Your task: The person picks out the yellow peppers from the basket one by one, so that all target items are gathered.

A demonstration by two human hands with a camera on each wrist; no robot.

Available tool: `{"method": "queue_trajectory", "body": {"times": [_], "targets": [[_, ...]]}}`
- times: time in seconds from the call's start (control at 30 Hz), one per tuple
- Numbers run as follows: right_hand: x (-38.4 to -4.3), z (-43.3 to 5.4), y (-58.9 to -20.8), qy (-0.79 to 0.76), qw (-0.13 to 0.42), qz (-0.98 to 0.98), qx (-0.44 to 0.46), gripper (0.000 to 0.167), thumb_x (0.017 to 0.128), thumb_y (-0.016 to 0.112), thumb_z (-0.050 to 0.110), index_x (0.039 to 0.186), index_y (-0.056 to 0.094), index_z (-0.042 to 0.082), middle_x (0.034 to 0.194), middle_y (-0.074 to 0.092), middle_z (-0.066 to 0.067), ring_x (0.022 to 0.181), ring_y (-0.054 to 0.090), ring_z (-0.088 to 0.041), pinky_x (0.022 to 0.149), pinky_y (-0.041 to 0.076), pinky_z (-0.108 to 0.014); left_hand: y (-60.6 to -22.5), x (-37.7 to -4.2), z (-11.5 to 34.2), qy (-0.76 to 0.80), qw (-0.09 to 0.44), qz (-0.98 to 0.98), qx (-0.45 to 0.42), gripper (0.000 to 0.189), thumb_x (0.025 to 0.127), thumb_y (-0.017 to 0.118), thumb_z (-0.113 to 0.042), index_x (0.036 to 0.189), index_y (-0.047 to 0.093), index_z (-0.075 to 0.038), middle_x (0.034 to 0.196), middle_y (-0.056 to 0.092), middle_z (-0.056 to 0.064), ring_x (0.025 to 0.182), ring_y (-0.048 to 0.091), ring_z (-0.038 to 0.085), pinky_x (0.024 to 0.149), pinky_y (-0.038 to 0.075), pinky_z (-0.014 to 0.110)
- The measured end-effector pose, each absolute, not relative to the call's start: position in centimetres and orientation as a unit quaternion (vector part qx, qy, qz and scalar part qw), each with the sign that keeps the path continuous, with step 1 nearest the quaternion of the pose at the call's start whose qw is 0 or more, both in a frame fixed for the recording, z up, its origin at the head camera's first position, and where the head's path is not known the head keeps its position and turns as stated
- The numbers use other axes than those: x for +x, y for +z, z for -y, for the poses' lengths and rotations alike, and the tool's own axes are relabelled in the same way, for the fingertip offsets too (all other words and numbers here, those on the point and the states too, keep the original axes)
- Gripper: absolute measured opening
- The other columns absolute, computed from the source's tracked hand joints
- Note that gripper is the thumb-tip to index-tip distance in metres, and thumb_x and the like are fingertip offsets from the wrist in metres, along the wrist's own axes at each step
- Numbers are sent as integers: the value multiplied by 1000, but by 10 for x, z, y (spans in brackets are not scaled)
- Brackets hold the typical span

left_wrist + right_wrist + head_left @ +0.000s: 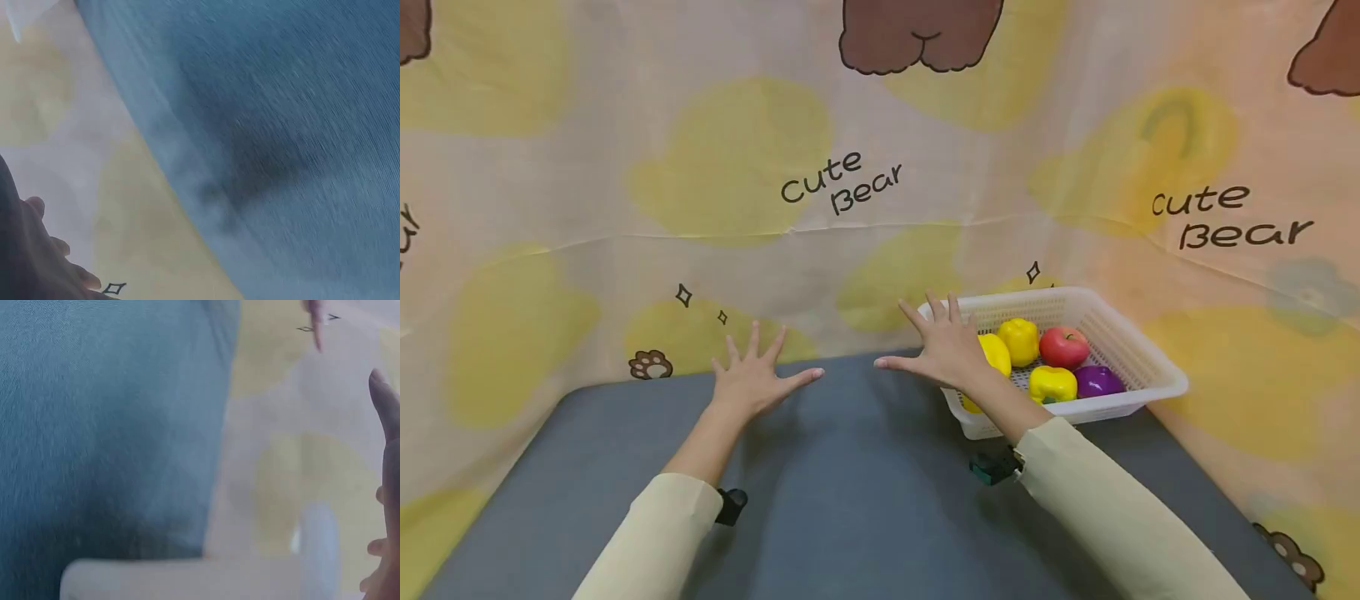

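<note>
My left hand (pixel 751 382) hovers over the table's far part with its fingers spread wide, holding nothing. Fingers spread as well, my right hand (pixel 951 352) is in front of the left end of a white plastic basket (pixel 1157 383) and partly covers it in the head view. Inside the basket lie a yellow bell pepper (pixel 1019 342), another yellow pepper (pixel 1052 384), a red apple (pixel 1063 347), a purple eggplant-like piece (pixel 1099 382) and a yellow fruit (pixel 995 354) half hidden by the right hand. The right wrist view shows the basket's blurred rim (pixel 187 578).
A blue-grey table (pixel 842 500) stretches below both hands. Behind it hangs a printed cloth (pixel 737 167) with bear drawings and lettering, meeting the table's far edge. Dark wrist cameras (pixel 992 467) sit under the sleeves.
</note>
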State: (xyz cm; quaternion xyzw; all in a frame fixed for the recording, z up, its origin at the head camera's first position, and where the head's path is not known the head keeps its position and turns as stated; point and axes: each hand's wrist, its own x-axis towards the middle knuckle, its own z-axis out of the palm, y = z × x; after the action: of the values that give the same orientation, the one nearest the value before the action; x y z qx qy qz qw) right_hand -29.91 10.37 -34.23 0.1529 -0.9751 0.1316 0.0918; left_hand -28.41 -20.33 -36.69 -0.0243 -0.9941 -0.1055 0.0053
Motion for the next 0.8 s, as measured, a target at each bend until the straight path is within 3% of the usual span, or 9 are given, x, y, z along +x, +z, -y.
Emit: {"method": "queue_trajectory", "body": {"times": [0.2,0.53,0.8], "targets": [[-288,-135,-330,160,134,965,158,100,77,60,82,160,28,36,170,16,-14,156,8,-50,118,17,-75,-369,-287,194,-144,25,989,-36,106,86,31,-88,164,5,-21,170,-6,23,151,-4,59,113,1,82],[-266,-194,-329,199,196,951,132,98,79,67,71,160,30,31,169,19,-15,156,10,-48,115,19,-78,-375,-283,162,-228,66,969,-65,97,95,43,-74,164,12,-12,167,17,24,154,12,51,115,10,79],[-254,-255,-332,238,272,925,113,91,83,75,54,158,35,22,167,21,-18,155,11,-49,113,20,-79,-378,-281,125,-296,63,949,-91,96,96,44,-72,164,9,-14,169,16,20,157,12,43,121,11,72]]}}
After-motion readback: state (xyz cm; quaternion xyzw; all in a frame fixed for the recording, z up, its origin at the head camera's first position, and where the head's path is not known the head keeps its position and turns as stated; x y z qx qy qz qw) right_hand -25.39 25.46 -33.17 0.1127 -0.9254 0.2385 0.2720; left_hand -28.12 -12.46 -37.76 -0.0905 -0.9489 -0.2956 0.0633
